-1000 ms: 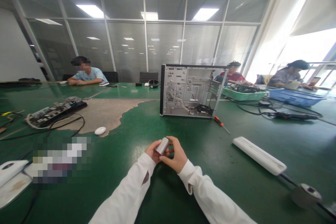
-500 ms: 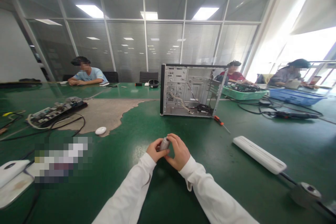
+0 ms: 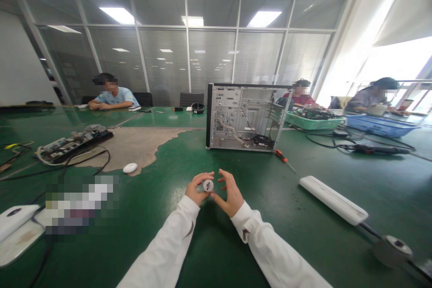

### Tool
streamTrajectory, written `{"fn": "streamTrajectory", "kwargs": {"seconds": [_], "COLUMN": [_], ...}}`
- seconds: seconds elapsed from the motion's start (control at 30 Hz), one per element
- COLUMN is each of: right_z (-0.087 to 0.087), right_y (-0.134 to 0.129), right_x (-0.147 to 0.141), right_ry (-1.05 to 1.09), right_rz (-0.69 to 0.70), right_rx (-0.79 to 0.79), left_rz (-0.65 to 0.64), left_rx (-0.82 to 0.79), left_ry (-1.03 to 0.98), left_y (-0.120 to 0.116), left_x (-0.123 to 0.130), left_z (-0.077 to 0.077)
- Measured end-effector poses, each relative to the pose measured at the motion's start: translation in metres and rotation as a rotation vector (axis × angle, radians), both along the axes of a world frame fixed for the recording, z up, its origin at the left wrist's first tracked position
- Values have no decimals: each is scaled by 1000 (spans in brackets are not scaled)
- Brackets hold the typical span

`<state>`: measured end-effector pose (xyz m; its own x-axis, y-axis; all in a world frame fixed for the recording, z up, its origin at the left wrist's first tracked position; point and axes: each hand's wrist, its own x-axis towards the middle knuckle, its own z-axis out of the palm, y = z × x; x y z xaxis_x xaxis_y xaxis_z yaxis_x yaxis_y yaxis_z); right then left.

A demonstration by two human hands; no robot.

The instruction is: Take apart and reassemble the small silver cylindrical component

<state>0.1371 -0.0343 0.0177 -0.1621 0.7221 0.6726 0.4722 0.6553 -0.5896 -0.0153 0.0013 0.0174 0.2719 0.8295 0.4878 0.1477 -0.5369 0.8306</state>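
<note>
Metal cylinder (image 3: 208, 185), clasped in left hand (image 3: 194, 191)

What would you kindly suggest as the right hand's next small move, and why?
Probably bring the fingertips of the right hand lightly in against the near side of the metal cylinder to steady it. The left hand appears to be the only one gripping it, its round end facing the camera, while the right hand is open close beside it.
</note>
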Motion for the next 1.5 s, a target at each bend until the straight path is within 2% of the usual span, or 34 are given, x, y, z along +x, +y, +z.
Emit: {"fn": "streamTrajectory", "kwargs": {"seconds": [0.1, 0.27, 0.43, 0.57, 0.7, 0.8, 0.93, 1.23, 1.37, 1.5], "right_z": [-1, -1, -5, -10, -11, -9, -4, 2, 3, 3], "right_y": [0, 0, 1, 5, 7, 7, 6, 2, 1, 1], "right_x": [-1, -2, -1, -1, -1, 0, 0, -1, 0, -1], "right_ry": [21, 41, 26, 15, 25, 22, 24, 42, 43, 33], "right_rz": [-13, -35, -60, -54, -39, -15, -5, 3, -9, -21], "right_rx": [-19, -49, -79, -88, -99, -87, -60, -45, -18, 11], "left_rz": [0, 43, 70, 36, 2, 53, 143, 123, 90, 63], "left_rx": [-53, -241, -307, -310, -313, -269, -176, -107, -89, -137], "left_ry": [-21, -84, -40, 66, 88, 134, 293, 408, 391, 310], "left_y": [1, 7, 8, 5, 4, 5, 4, 0, -2, -5], "left_x": [1, 4, 4, 3, 1, 1, 1, 3, 4, 5], "left_z": [-1, -12, -17, -15, -15, -16, -16, -13, -13, -10]}}
